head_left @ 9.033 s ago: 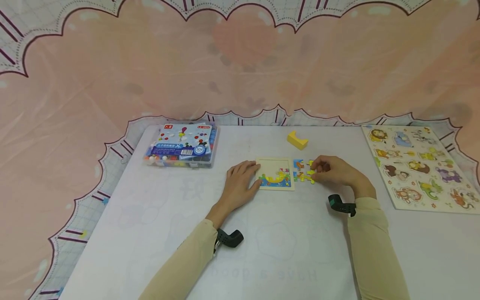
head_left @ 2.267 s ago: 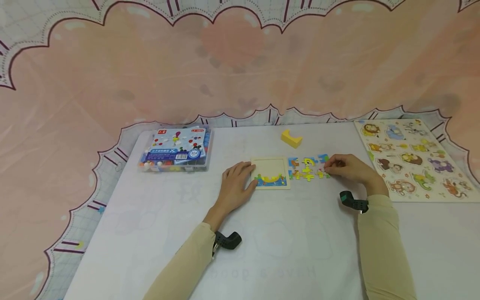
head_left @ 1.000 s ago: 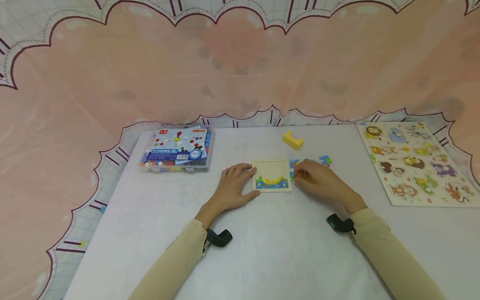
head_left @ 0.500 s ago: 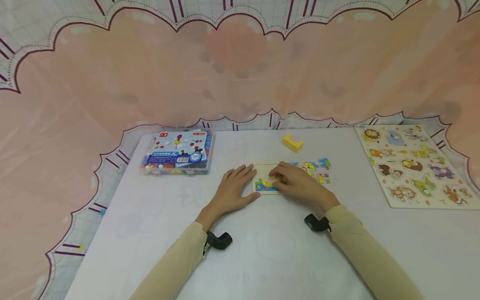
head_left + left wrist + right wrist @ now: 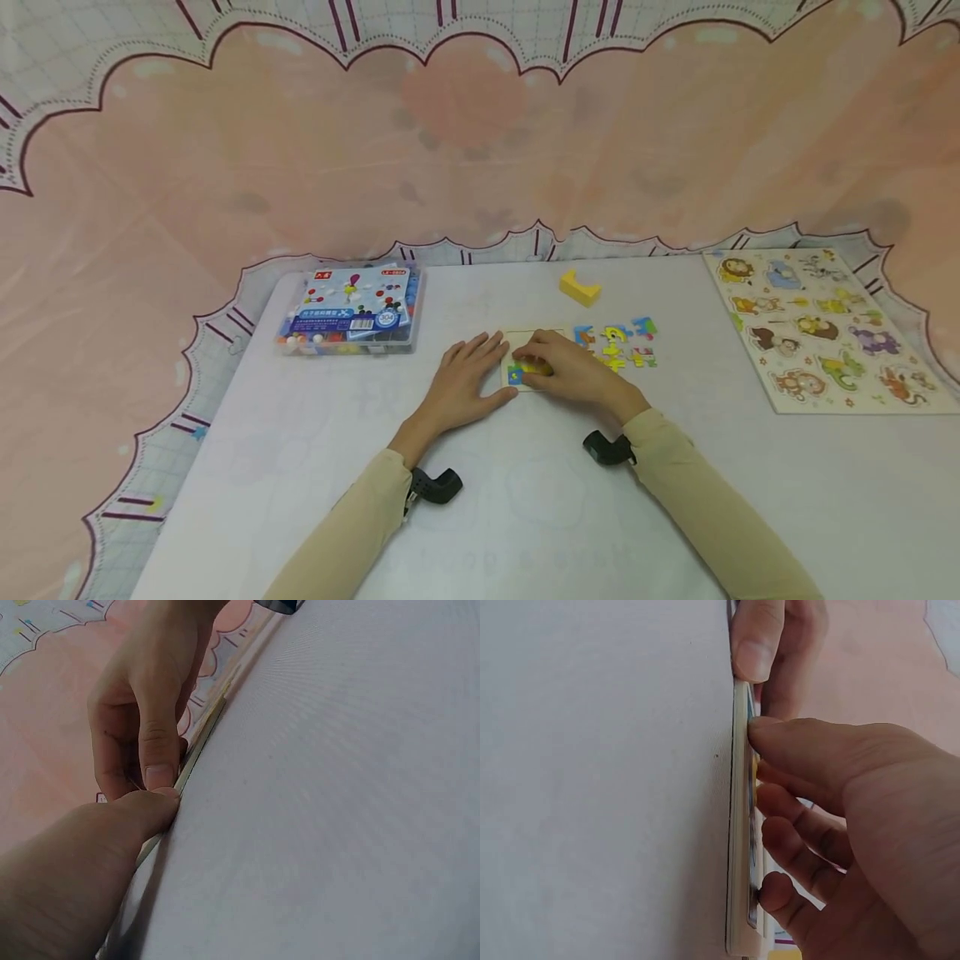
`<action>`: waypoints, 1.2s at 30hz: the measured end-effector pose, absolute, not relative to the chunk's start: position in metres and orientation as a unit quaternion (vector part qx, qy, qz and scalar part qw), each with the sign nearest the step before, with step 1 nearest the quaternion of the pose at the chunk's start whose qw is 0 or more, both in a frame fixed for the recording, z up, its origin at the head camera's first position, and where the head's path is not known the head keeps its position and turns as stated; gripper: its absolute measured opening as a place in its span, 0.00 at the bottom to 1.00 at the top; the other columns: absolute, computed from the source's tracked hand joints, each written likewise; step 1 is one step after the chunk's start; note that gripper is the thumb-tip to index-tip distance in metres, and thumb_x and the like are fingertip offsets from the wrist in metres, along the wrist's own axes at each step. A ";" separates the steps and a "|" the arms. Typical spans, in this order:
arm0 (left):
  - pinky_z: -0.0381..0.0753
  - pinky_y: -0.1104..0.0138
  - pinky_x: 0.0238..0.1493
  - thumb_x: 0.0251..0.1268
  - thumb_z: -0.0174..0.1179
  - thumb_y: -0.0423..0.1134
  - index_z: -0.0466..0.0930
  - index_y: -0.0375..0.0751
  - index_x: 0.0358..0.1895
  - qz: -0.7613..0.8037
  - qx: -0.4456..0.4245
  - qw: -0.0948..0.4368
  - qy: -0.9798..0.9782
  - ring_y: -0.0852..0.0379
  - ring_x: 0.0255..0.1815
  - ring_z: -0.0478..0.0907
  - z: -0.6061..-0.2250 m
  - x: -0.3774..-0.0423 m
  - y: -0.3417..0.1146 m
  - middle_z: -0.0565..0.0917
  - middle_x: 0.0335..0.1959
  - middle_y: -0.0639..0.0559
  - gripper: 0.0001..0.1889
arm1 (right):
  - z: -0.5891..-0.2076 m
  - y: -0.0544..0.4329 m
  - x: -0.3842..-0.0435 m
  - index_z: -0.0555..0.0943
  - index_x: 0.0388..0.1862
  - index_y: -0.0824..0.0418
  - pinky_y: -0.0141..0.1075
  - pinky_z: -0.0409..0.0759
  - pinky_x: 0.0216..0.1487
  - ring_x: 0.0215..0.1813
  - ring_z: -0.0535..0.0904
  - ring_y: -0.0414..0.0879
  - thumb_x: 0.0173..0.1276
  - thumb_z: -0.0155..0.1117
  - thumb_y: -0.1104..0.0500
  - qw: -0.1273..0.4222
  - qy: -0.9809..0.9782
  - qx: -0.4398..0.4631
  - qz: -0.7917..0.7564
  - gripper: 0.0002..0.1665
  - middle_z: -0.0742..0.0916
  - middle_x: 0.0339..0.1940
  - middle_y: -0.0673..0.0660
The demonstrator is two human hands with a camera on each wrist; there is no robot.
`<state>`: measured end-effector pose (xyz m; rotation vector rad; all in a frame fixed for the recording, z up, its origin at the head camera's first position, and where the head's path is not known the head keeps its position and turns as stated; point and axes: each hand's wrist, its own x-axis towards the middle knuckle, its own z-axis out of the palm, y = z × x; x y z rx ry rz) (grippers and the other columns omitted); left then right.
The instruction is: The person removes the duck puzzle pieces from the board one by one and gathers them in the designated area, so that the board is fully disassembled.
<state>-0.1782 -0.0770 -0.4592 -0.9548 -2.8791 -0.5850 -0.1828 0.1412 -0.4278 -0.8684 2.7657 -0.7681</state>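
Observation:
A small framed jigsaw board point(image 5: 517, 340) lies on the white table, with blue and yellow pieces along its lower side. My left hand point(image 5: 465, 383) rests at the board's left edge, fingers spread and thumb touching the near corner. Over the board, my right hand point(image 5: 573, 375) has curled fingers and pinches a small puzzle piece against the surface, mostly hidden by the fingers. In the right wrist view the right thumb point(image 5: 795, 742) lies at the board's edge point(image 5: 739, 825). Several loose puzzle pieces point(image 5: 615, 335) lie right of the board.
A yellow notched block point(image 5: 581, 288) stands behind the board. At the back left is a clear plastic box point(image 5: 351, 310) of coloured parts. A large animal picture board point(image 5: 825, 333) lies at the right. A patterned pink curtain point(image 5: 465, 167) hangs behind the table.
My right hand has moved left from the loose pieces onto the framed board, carrying a piece from the group's left side. The left hand stays at the board's left edge.

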 end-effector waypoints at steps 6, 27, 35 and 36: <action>0.52 0.47 0.72 0.61 0.55 0.62 0.61 0.46 0.71 -0.193 -0.311 0.027 -0.930 0.50 0.76 0.53 -0.460 -0.178 -0.077 0.59 0.74 0.52 0.38 | -0.428 0.140 -0.181 0.79 0.56 0.56 0.33 0.74 0.44 0.40 0.72 0.41 0.67 0.62 0.53 0.080 0.922 -0.278 -0.259 0.20 0.78 0.43 0.50; 0.52 0.47 0.72 0.61 0.53 0.63 0.60 0.47 0.72 -0.191 -0.309 0.027 -0.931 0.50 0.76 0.53 -0.460 -0.180 -0.077 0.59 0.74 0.52 0.39 | -0.427 0.142 -0.177 0.78 0.57 0.57 0.33 0.75 0.44 0.41 0.73 0.40 0.66 0.62 0.56 0.072 0.919 -0.279 -0.270 0.20 0.78 0.43 0.49; 0.52 0.47 0.72 0.61 0.54 0.62 0.61 0.47 0.71 -0.190 -0.312 0.033 -0.930 0.49 0.76 0.54 -0.460 -0.180 -0.077 0.60 0.74 0.52 0.38 | -0.428 0.143 -0.178 0.77 0.57 0.56 0.35 0.75 0.45 0.42 0.74 0.40 0.67 0.62 0.56 0.066 0.912 -0.286 -0.287 0.20 0.79 0.42 0.49; 0.52 0.47 0.72 0.61 0.54 0.62 0.61 0.47 0.71 -0.190 -0.312 0.033 -0.930 0.49 0.76 0.54 -0.460 -0.179 -0.077 0.60 0.74 0.52 0.38 | -0.427 0.143 -0.177 0.76 0.57 0.57 0.35 0.76 0.45 0.42 0.74 0.40 0.67 0.61 0.57 0.068 0.911 -0.285 -0.291 0.20 0.80 0.42 0.49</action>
